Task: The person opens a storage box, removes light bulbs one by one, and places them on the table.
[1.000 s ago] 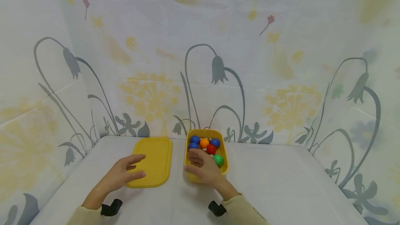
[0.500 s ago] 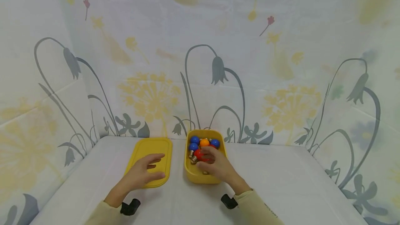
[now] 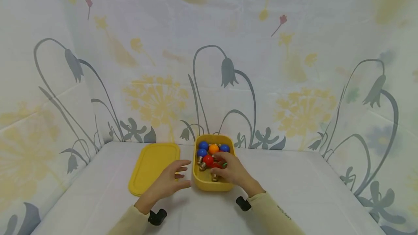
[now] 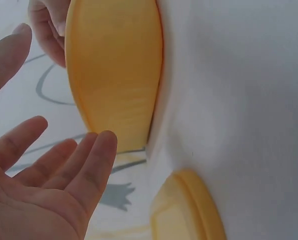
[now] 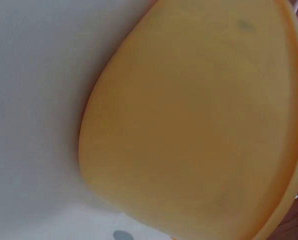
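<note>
In the head view, my right hand (image 3: 233, 171) is reaching over bulbs (image 3: 208, 160) inside the yellow box (image 3: 212, 187), whether gripping I cannot tell. My left wrist view is showing my left hand (image 4: 49, 190) spread, empty, beside the box; my right, mostly the box.

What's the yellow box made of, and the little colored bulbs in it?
The yellow box looks like smooth, fairly matte plastic: even color, molded round corners. The bulbs look shiny and round, maybe painted glass or plastic, with probably metal bases, ridged and gleaming.
</note>
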The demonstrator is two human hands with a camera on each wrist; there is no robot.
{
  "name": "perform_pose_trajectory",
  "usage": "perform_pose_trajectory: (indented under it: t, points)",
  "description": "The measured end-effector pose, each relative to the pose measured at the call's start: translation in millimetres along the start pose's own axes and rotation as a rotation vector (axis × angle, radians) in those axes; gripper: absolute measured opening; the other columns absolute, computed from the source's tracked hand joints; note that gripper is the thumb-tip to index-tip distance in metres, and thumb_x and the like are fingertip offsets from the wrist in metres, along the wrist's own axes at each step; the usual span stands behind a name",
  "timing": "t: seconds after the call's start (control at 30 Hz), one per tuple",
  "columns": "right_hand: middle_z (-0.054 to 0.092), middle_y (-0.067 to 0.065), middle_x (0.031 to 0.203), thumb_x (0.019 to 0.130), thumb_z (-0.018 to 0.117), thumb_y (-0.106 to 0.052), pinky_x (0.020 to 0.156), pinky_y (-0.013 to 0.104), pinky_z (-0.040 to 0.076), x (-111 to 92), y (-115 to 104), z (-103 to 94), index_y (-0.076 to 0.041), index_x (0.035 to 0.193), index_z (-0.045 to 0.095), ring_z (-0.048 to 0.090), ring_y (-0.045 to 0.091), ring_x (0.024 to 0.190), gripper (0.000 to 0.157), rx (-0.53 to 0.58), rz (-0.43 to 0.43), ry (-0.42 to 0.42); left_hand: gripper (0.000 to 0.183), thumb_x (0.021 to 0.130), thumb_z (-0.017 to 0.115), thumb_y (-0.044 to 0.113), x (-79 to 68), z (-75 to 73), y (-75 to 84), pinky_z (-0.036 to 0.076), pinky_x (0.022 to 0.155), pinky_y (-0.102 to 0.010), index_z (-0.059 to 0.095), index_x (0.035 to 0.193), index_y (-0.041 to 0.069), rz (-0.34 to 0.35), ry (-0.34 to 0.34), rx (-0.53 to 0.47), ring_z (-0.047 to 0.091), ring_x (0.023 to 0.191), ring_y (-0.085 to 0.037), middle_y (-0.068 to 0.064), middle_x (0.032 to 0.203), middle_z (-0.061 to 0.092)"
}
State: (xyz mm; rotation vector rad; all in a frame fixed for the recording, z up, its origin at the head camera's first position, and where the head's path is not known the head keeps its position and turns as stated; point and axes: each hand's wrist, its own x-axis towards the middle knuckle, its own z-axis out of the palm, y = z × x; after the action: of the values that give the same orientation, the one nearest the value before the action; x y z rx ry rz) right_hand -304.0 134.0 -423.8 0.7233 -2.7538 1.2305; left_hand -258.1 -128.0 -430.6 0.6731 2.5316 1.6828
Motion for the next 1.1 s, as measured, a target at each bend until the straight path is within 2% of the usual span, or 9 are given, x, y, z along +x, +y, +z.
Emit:
perform_pose_trajectory:
  t: [0.17,0.33,0.5,0.63,0.8,0.93,1.1]
  points:
    - [0.062,0.012,0.113,0.082,0.076,-0.028,0.083,0.040,0.051,4,3,-0.8,-0.003,0.125,0.059,0.056,0.025,0.093,0.053,-0.092,-0.016,-0.007,0.064,0.080,0.078,0.018,6.7,10.2,-1.2,0.046,0.097,-0.049,0.049,0.136,0.005,-0.013,0.020,-0.039,0.046,0.124,-0.041,-0.014,0.140,0.044]
    - [0.061,0.010,0.115,0.083,0.076,-0.028,0.085,0.039,0.050,11,6,0.4,-0.005,0.126,0.060,0.055,0.024,0.094,0.051,-0.175,-0.020,-0.050,0.065,0.080,0.079,0.017,12.6,18.7,-7.5,0.046,0.097,-0.049,0.048,0.135,0.003,-0.018,0.058,-0.040,0.042,0.128,-0.042,-0.014,0.140,0.044]
    - [0.063,0.008,0.114,0.082,0.077,-0.028,0.086,0.039,0.051,15,5,-0.4,-0.006,0.123,0.062,0.056,0.023,0.094,0.049,-0.206,-0.002,-0.082,0.064,0.081,0.077,0.019,19.1,26.6,-12.8,0.047,0.096,-0.048,0.048,0.135,0.002,-0.047,0.092,-0.022,0.043,0.126,-0.041,-0.015,0.139,0.044]
    - [0.065,0.004,0.104,0.082,0.077,-0.024,0.078,0.033,0.052,17,3,-0.6,-0.007,0.117,0.066,0.056,0.021,0.087,0.041,-0.205,-0.006,-0.105,0.064,0.083,0.076,0.022,23.5,31.8,-14.9,0.049,0.094,-0.045,0.046,0.137,0.002,-0.059,0.089,-0.012,0.046,0.124,-0.040,-0.017,0.140,0.042]
    - [0.061,-0.002,0.084,0.081,0.078,-0.023,0.065,0.026,0.048,21,3,2.0,-0.010,0.106,0.069,0.052,0.015,0.075,0.029,-0.224,-0.017,-0.129,0.070,0.084,0.075,0.022,24.4,35.2,-14.3,0.052,0.090,-0.041,0.041,0.140,-0.002,-0.081,0.074,-0.055,0.048,0.123,-0.042,-0.023,0.142,0.038]
    - [0.057,-0.006,0.078,0.081,0.078,-0.025,0.064,0.025,0.046,23,2,4.0,-0.012,0.101,0.069,0.051,0.014,0.074,0.026,-0.262,-0.003,-0.135,0.074,0.084,0.075,0.027,24.3,35.8,-14.7,0.053,0.089,-0.040,0.039,0.142,-0.002,-0.103,0.065,-0.078,0.048,0.123,-0.043,-0.024,0.144,0.036]
    - [0.056,-0.004,0.081,0.079,0.079,-0.026,0.067,0.026,0.046,24,0,7.8,-0.011,0.101,0.069,0.050,0.015,0.076,0.028,-0.309,0.005,-0.146,0.075,0.083,0.075,0.029,23.9,36.1,-16.4,0.053,0.089,-0.040,0.039,0.142,-0.002,-0.114,0.068,-0.078,0.047,0.125,-0.043,-0.023,0.145,0.036]
